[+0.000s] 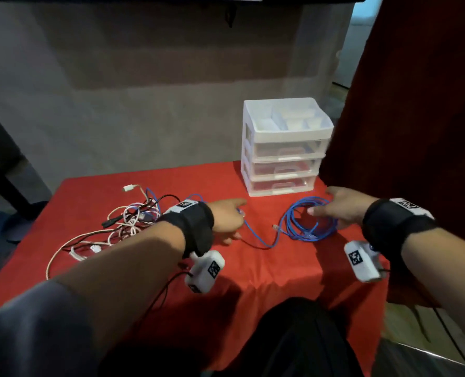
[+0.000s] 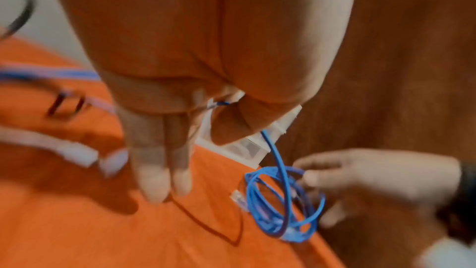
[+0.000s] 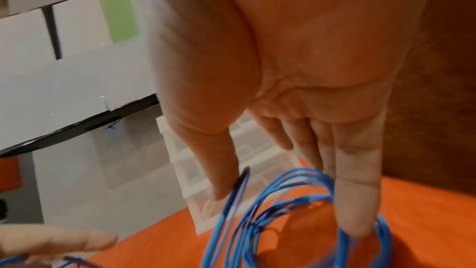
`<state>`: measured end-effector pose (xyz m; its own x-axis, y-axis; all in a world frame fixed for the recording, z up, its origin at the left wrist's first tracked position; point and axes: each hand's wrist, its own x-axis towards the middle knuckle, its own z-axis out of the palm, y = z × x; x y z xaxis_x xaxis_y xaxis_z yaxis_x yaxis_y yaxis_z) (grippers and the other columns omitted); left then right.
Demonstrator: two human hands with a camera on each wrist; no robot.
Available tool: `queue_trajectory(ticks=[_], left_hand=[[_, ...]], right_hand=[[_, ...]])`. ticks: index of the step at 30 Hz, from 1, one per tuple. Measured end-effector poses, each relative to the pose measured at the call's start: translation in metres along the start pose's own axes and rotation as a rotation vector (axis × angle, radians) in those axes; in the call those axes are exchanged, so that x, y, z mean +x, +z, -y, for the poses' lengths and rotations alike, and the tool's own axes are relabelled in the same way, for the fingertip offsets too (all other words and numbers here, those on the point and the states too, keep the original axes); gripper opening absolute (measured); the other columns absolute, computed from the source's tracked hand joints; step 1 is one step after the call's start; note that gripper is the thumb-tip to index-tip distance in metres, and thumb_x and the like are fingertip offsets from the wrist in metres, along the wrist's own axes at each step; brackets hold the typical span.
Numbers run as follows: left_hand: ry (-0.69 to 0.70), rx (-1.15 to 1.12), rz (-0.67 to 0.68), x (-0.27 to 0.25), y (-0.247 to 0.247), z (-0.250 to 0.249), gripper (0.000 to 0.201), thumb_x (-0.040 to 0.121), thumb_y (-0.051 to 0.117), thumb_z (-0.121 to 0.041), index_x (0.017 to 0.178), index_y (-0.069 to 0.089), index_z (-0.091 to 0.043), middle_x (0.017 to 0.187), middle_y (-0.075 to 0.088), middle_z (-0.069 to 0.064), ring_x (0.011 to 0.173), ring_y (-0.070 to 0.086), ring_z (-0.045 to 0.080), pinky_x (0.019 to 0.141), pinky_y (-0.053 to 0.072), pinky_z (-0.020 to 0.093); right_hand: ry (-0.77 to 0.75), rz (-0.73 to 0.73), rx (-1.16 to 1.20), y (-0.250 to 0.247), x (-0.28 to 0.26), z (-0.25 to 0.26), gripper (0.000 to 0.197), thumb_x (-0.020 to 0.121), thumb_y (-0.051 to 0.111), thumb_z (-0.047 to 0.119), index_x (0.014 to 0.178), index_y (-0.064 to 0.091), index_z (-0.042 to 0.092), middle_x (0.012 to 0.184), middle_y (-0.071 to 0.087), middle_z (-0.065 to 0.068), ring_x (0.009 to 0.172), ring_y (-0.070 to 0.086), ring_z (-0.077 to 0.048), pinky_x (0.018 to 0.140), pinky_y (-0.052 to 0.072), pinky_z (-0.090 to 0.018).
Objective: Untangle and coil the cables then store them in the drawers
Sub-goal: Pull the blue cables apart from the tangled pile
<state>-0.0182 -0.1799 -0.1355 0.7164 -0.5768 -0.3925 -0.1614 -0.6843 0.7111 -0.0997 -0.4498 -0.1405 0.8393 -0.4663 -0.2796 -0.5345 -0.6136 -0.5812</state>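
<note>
A blue cable coil (image 1: 310, 221) lies on the red tablecloth (image 1: 253, 281) in front of the white drawer unit (image 1: 285, 148). My right hand (image 1: 323, 213) reaches down into the coil (image 3: 270, 211) with straight, spread fingers; the loops run round the thumb and the outer finger (image 3: 355, 211). A loose strand leads left from the coil to my left hand (image 1: 239, 213), whose thumb and forefinger pinch the blue cable (image 2: 273, 150) while the other fingers (image 2: 165, 180) stay straight. A clear plug (image 2: 238, 197) sticks out of the coil's left side.
A tangle of white, pink and black cables (image 1: 122, 221) lies on the left of the table behind my left wrist. All three clear drawers look closed, with an open tray on top. A dark red curtain (image 1: 416, 131) hangs at the right.
</note>
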Motion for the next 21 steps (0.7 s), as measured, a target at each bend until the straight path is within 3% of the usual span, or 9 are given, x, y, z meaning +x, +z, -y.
queue_trajectory(ticks=[3, 6, 9, 12, 15, 16, 18, 19, 21], left_hand=[[-0.024, -0.462, -0.022, -0.003, 0.015, 0.0, 0.067, 0.094, 0.037, 0.008, 0.153, 0.035, -0.022, 0.132, 0.057, 0.004, 0.1, 0.068, 0.022, 0.09, 0.055, 0.05], [0.04, -0.536, -0.052, -0.003, 0.012, -0.01, 0.065, 0.094, 0.035, 0.002, 0.155, 0.033, -0.023, 0.136, 0.053, 0.001, 0.106, 0.069, 0.025, 0.089, 0.055, 0.052], [0.081, -0.616, -0.012, 0.0, -0.001, -0.026, 0.056, 0.098, 0.033, -0.01, 0.153, 0.038, -0.02, 0.145, 0.054, 0.001, 0.104, 0.071, 0.027, 0.082, 0.056, 0.047], [0.283, -0.275, -0.023, -0.005, -0.003, -0.052, 0.066, 0.103, 0.032, -0.002, 0.16, 0.016, -0.031, 0.147, 0.052, -0.002, 0.091, 0.071, 0.019, 0.073, 0.054, 0.035], [0.627, 0.276, -0.124, -0.008, 0.005, -0.071, 0.087, 0.098, 0.042, 0.001, 0.16, -0.01, -0.032, 0.13, 0.064, -0.003, 0.087, 0.068, 0.009, 0.069, 0.043, 0.007], [0.696, 0.363, -0.188, -0.01, 0.008, -0.075, 0.084, 0.099, 0.044, -0.004, 0.161, -0.005, -0.03, 0.13, 0.066, 0.001, 0.091, 0.067, 0.014, 0.073, 0.043, 0.01], [0.782, 0.576, -0.266, -0.004, 0.017, -0.074, 0.07, 0.102, 0.047, -0.019, 0.161, 0.011, -0.035, 0.15, 0.051, 0.007, 0.132, 0.051, 0.024, 0.107, 0.038, 0.029], [0.718, 0.717, -0.248, 0.003, 0.023, -0.067, 0.069, 0.103, 0.049, -0.031, 0.16, 0.011, -0.038, 0.163, 0.032, 0.008, 0.149, 0.029, 0.027, 0.12, 0.024, 0.045], [0.441, 0.945, -0.115, 0.013, 0.035, -0.045, 0.091, 0.093, 0.06, -0.054, 0.158, -0.003, -0.044, 0.17, -0.008, 0.007, 0.156, -0.006, 0.032, 0.12, 0.0, 0.066]], right_hand=[[0.018, 0.01, -0.01, 0.009, 0.003, -0.006, 0.079, 0.086, 0.081, 0.037, 0.149, 0.043, 0.008, 0.121, 0.059, -0.013, 0.089, 0.072, -0.036, 0.065, 0.062, -0.042], [-0.06, -0.069, -0.116, 0.009, 0.002, -0.008, 0.061, 0.089, 0.074, 0.048, 0.131, 0.061, 0.006, 0.117, 0.066, -0.012, 0.102, 0.069, -0.033, 0.087, 0.058, -0.042], [-0.13, -0.122, -0.12, 0.007, 0.002, -0.01, 0.061, 0.09, 0.07, 0.054, 0.128, 0.064, 0.008, 0.124, 0.066, -0.011, 0.118, 0.063, -0.027, 0.104, 0.047, -0.035], [-0.141, -0.127, -0.078, 0.008, 0.002, -0.011, 0.049, 0.09, 0.07, 0.054, 0.12, 0.066, 0.015, 0.108, 0.064, -0.005, 0.109, 0.064, -0.024, 0.098, 0.049, -0.033], [-0.159, -0.175, 0.044, 0.011, 0.009, -0.015, 0.037, 0.096, 0.063, 0.049, 0.1, 0.068, 0.013, 0.092, 0.07, -0.006, 0.095, 0.069, -0.031, 0.082, 0.05, -0.035], [-0.158, -0.189, 0.114, 0.011, 0.009, -0.015, 0.034, 0.1, 0.059, 0.045, 0.096, 0.067, 0.012, 0.082, 0.068, -0.006, 0.088, 0.07, -0.032, 0.077, 0.05, -0.036], [-0.121, -0.23, 0.218, 0.011, 0.007, -0.014, 0.028, 0.105, 0.051, 0.033, 0.098, 0.064, 0.01, 0.069, 0.057, -0.004, 0.067, 0.062, -0.025, 0.068, 0.048, -0.034], [-0.1, -0.254, 0.24, 0.011, 0.006, -0.016, 0.023, 0.106, 0.05, 0.025, 0.104, 0.064, 0.007, 0.067, 0.054, -0.003, 0.061, 0.056, -0.019, 0.063, 0.046, -0.03], [-0.06, -0.258, 0.252, 0.012, 0.006, -0.023, 0.022, 0.102, 0.048, 0.008, 0.119, 0.061, 0.004, 0.065, 0.051, -0.004, 0.055, 0.048, -0.018, 0.052, 0.039, -0.023]])
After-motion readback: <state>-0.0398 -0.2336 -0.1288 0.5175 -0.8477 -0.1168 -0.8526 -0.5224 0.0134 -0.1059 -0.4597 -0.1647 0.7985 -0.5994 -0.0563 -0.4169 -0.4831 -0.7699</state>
